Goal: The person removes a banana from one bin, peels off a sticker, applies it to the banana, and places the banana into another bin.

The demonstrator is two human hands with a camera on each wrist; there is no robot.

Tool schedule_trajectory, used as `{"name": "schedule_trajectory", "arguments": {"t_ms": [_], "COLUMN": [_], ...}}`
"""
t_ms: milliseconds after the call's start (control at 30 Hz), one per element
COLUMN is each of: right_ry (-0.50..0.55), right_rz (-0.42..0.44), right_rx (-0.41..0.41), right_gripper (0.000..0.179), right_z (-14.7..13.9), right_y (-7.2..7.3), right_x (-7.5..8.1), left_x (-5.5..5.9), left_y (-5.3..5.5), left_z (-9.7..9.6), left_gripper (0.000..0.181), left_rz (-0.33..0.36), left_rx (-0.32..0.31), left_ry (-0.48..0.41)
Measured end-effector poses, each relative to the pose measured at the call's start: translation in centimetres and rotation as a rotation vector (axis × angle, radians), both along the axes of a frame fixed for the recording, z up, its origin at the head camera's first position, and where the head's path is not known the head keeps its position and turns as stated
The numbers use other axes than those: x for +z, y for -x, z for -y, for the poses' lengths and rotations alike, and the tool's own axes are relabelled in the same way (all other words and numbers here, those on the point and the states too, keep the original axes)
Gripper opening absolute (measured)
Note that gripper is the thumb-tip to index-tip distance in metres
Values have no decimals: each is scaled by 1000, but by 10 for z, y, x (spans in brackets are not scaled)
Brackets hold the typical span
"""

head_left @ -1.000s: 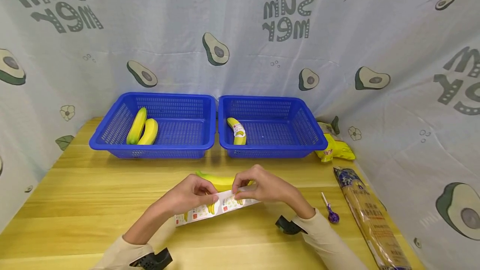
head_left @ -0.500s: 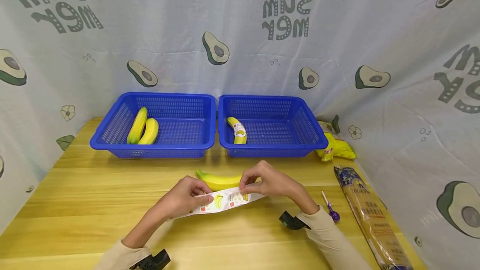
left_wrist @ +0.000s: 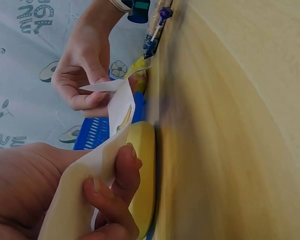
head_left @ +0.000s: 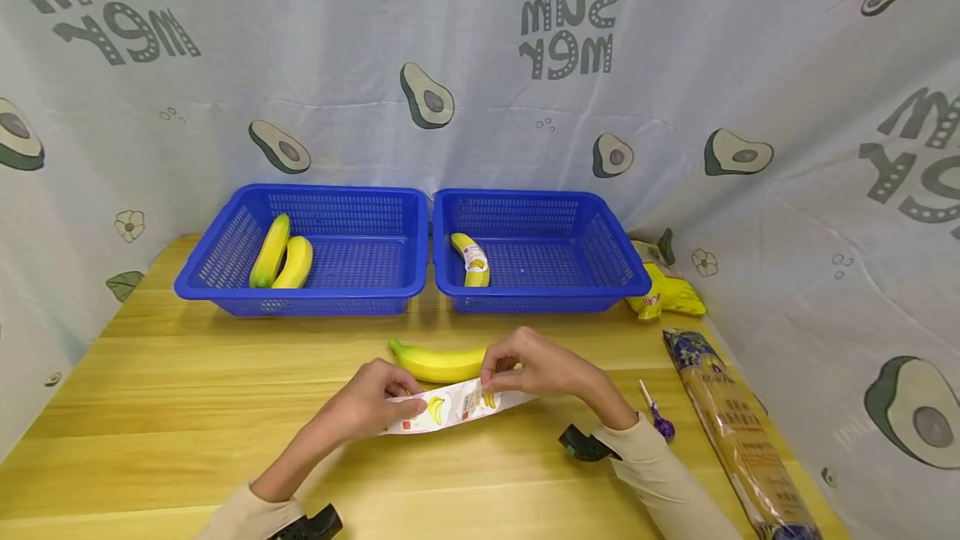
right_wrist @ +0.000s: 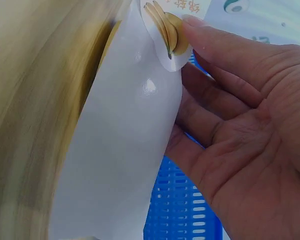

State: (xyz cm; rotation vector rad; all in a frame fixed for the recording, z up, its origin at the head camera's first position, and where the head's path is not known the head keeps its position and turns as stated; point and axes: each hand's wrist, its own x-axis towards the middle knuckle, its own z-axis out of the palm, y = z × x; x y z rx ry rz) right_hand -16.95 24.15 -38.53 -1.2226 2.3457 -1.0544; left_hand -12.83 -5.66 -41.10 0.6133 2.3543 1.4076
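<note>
A white strip of banana stickers is stretched between the two hands over the table. My left hand grips its left part, with fingers curled around it in the left wrist view. At the strip's right part, my right hand pinches a banana sticker between thumb and fingers. In the right wrist view this sticker's lower edge stands away from the shiny bare backing paper. A yellow banana with a green tip lies just behind the strip, its right end hidden by the right hand.
Behind stand two blue baskets: the left basket holds two bananas, the right basket one stickered banana. On the right lie a lollipop, a long clear packet and a yellow bag.
The right hand has moved right and the left hand slightly left, so they are farther apart. The strip has shifted right, and more of the banana behind it shows.
</note>
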Motion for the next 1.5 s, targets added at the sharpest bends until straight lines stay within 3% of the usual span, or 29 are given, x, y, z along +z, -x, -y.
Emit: {"name": "schedule_trajectory", "arguments": {"t_ms": [200,467,700,1033,1200,1333,1500], "right_ry": [17,2,-19,-8,2,6,20], "right_rz": [10,34,-6,-12,-15,-7,-33], "right_rx": [28,2,10,-13,-17,-20,-8], "right_gripper": [7,7,8,5,5,6,6], "right_z": [1,1,1,7,9,10,13], "right_y": [1,1,2,9,13,16,20], "right_x": [-1,1,4,9,7,7,7], "left_x": [-6,-13,-16,-16,-14,-9,2], "left_y": [-1,-6,-15,-20,-21,-20,-15], "left_z": [-3,-5,-8,-14,-15,-12,-7], "left_gripper": [5,13,19,19,17,15,18], "left_rz": [-9,-11,-144,-271,-334,-330,-320], "left_rx": [3,23,90,135,197,201,150], "left_ry": [21,82,230,276,337,306,135]}}
